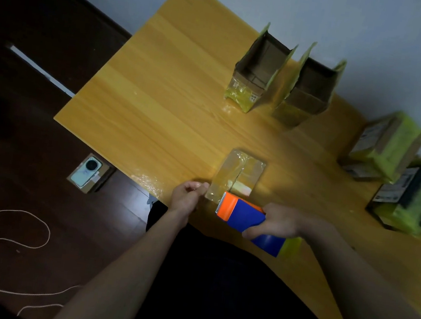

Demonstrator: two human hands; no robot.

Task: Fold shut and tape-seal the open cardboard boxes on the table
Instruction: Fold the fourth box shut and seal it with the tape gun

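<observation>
- We have the small box (239, 175) lying at the near edge of the counter (159, 93), right in front of us. Its flaps are folded down and glossy tape already covers the top seam, so it looks close to sealed.
- Our right hand (276, 223) wraps around the blue and orange tape dispenser (243, 214), with its toothed edge touching the near end of the box. We judge that it sits there so the strip can be cut at the box edge.
- Our left hand (188, 195) pinches something clear at the near left corner of the box, probably the loose tape end, held taut so it does not curl. The film is too transparent for us to be sure.
- Keeping the box this close lets both hands work on it without reaching.
- At the far side stand two open boxes side by side, the left one (260, 70) and the right one (311, 88). Their flaps are upright and they appear to be waiting for their turn.
- At the right edge sits a stack of wrapped boxes (391, 161), blurred, with yellow-green tape and white labels. These seem finished and set aside.
- On the dark floor (20, 134) to the left lie a phone on a small carton (89, 173) and a loose white cord (14, 240), apart from the work.
</observation>
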